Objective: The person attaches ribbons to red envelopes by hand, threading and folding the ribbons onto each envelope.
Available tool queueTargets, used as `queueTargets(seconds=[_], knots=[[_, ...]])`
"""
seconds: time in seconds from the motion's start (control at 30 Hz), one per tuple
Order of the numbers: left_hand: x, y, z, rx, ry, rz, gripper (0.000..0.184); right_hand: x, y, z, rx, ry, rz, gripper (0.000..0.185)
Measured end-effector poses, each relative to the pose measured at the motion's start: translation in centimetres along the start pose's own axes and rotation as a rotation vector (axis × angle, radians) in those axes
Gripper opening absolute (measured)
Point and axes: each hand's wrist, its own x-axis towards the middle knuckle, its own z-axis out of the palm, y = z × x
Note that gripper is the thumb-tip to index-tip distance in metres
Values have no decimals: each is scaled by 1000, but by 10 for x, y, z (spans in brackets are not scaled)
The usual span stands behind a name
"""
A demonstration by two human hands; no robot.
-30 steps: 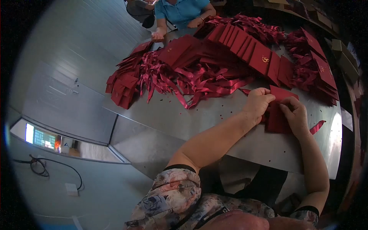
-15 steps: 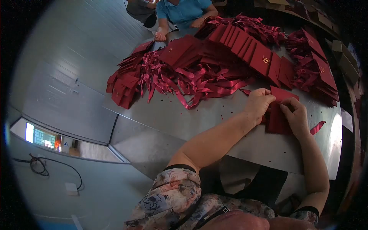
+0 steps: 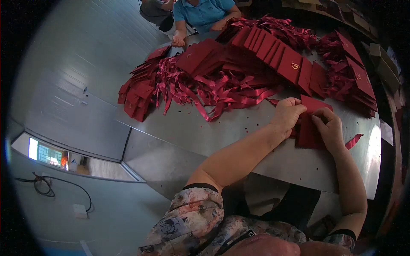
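- Table, grey and metallic, bears the work; dark specks are scattered over its bare part.
- Red card, perhaps a folded one or a pouch, lies at the table's near right part, under and between both hands.
- Left hand is nearly closed, thumb and fingers pinched at the card's left side, by its upper part.
- Right hand is half curled, thumb and forefinger together on the card's right side; whether they grip a fold or ribbon there, I cannot tell.
- Ribbon end shows on the table just beyond the right wrist, towards the table's right edge.
- Ribbon heap, dark pink and shiny, spreads across the table's middle.
- Card row overlaps like a fan beyond that heap, one card showing a gold emblem.
- Left stack sits by the table's left edge; right stack lies along its right side, with ribbons beside it.
- Co-worker in a blue shirt is at the table's far side, one hand by its edge.
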Motion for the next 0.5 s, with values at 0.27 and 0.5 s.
queueTargets(seconds=[0.27,0.5], knots=[[-2,0,1,-57,-6,0,12,-3,1,1,82,29,-11,11],[9,-10,-6,37,23,4,12,0,5,2,46,29,-27,11]])
